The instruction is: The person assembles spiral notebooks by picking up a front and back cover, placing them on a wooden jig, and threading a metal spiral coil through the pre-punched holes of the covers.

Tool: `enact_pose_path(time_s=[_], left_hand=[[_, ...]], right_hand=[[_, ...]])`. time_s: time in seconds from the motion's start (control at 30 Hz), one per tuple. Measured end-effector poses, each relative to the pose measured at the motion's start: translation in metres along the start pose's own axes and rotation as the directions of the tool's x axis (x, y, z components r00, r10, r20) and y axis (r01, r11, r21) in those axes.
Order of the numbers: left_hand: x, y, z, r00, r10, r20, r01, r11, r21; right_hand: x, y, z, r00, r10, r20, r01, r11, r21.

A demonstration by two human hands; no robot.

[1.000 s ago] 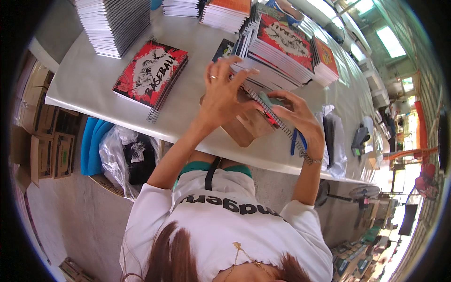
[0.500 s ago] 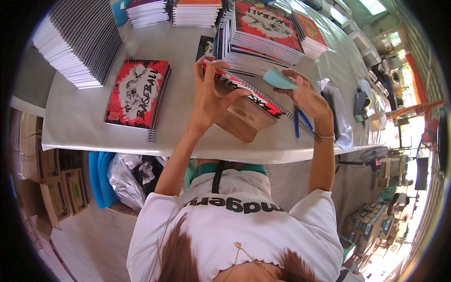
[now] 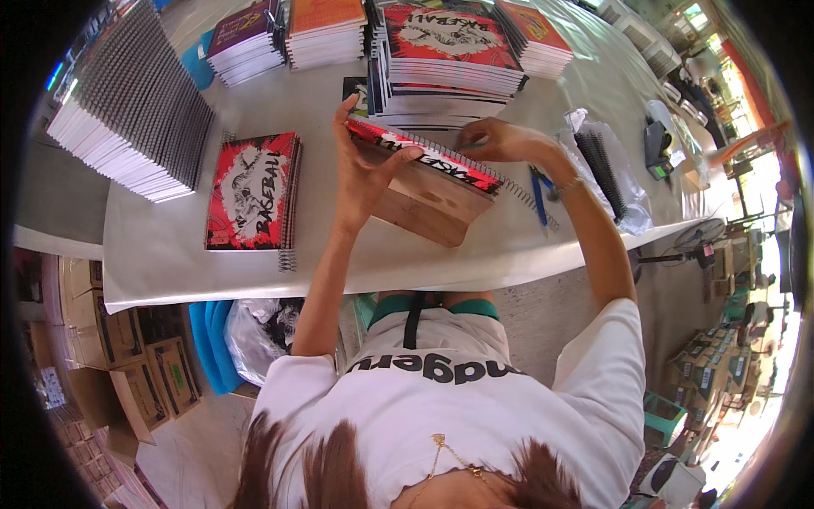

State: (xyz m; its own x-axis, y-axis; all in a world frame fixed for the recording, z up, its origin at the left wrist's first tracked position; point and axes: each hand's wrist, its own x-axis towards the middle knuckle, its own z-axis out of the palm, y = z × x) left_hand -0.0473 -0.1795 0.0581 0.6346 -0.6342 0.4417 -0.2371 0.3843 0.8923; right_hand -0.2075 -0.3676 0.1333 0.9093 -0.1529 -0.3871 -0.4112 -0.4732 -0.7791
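Observation:
A red, black and white notebook (image 3: 454, 170) stands tilted, its spine edge up, against a brown wooden block (image 3: 424, 208). My left hand (image 3: 365, 170) grips its left end, thumb on the cover and fingers behind. A dark spiral coil (image 3: 532, 201) runs along the spine and sticks out past the right end. Behind the spine, my right hand (image 3: 500, 140) is closed, fingers curled by the coil; anything inside them is hidden. Blue-handled pliers (image 3: 539, 199) lie to the right, beside the loose coil end. Another red notebook (image 3: 253, 193) lies at left, with coil projecting from its near end.
A tall stack of coil-bound notebooks (image 3: 136, 102) stands at far left. Red-covered notebooks (image 3: 454, 42) are piled behind my hands, near purple (image 3: 246, 38) and orange (image 3: 326, 25) stacks. Black coils (image 3: 600, 174) in clear plastic lie at right. Cardboard boxes (image 3: 153, 382) sit below the table.
My right hand has moved left and down to the spine; the light-blue pad it held is out of sight. My left hand still holds the notebook. The whole view has shifted somewhat.

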Motion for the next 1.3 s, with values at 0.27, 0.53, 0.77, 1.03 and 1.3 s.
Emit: enact_pose_path(time_s=[0.27, 0.53, 0.77, 1.03, 1.3], left_hand=[[-0.002, 0.011, -0.002, 0.995, -0.081, 0.065, 0.084, 0.996, -0.039], [-0.003, 0.022, -0.005, 0.994, -0.055, 0.095, 0.06, 0.997, -0.056], [-0.014, 0.027, 0.005, 0.988, -0.127, 0.087, 0.126, 0.992, 0.018], [-0.013, 0.025, 0.007, 0.986, -0.162, 0.031, 0.164, 0.983, -0.084], [-0.015, 0.024, -0.006, 0.978, -0.206, 0.028, 0.206, 0.979, -0.001]], right_hand=[[-0.001, -0.019, -0.004, 0.997, -0.014, 0.074, 0.007, 0.996, 0.088], [0.016, -0.01, 0.005, 0.997, -0.07, -0.019, 0.071, 0.995, 0.072], [0.022, 0.005, 0.005, 0.993, 0.03, -0.11, -0.06, 0.956, -0.289], [0.022, -0.004, -0.001, 0.997, -0.058, -0.048, 0.048, 0.982, -0.183], [0.038, -0.013, 0.003, 0.997, -0.059, 0.044, 0.065, 0.987, -0.144]])
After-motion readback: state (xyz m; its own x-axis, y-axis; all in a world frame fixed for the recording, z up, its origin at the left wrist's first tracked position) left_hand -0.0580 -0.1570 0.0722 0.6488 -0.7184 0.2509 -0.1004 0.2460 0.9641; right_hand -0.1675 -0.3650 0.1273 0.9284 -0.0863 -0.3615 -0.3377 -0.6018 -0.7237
